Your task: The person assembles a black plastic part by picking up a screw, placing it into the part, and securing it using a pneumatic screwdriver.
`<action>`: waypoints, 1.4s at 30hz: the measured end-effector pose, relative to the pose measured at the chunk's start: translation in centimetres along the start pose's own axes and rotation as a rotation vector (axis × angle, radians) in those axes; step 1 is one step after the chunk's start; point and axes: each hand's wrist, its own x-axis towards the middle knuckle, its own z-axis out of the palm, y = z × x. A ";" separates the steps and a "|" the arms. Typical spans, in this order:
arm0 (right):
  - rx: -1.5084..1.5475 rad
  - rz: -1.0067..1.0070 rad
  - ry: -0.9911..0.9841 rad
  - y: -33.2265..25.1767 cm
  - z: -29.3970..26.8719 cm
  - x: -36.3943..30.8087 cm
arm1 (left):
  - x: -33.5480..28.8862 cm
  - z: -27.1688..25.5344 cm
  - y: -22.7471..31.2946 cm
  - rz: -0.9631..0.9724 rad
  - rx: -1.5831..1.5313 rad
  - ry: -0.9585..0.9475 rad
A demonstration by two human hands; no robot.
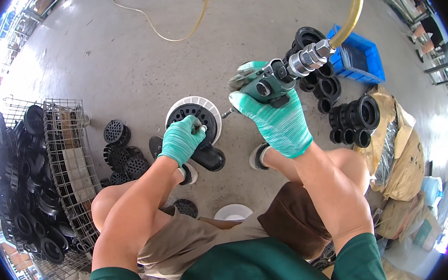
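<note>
My right hand [275,117], in a green-and-grey work glove, grips a green air screwdriver [270,87]. Its thin bit points left, and a metal coupling joins it to a yellow hose [354,14]. On a round white stand [214,106] lies a black floor-drain fitting [206,121] with a perforated round top and a bent outlet [209,159] toward me. Over the top of this fitting, my left hand [182,139], gloved alike, has its fingers pinched together. What those fingers hold, if anything, is too small to make out. The bit's tip is apart from the fitting.
Black round grates [122,158] lie on the floor at left, beside a wire cage [70,153] heaped with black parts. Black drain bodies [357,115] stand at right near a blue crate [358,59] and brown sacks [404,161]. A white bowl [233,212] sits between my feet.
</note>
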 end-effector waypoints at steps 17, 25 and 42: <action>0.004 -0.019 0.025 0.4 0.3 -0.1 | -0.8 -0.3 0.5 0.046 0.025 -0.002; 0.009 -0.039 0.018 0.7 0.0 0.0 | -0.4 -0.3 1.2 0.136 0.242 -0.019; 0.022 -0.022 0.013 0.0 0.1 0.0 | -0.3 0.6 0.0 0.250 0.307 0.046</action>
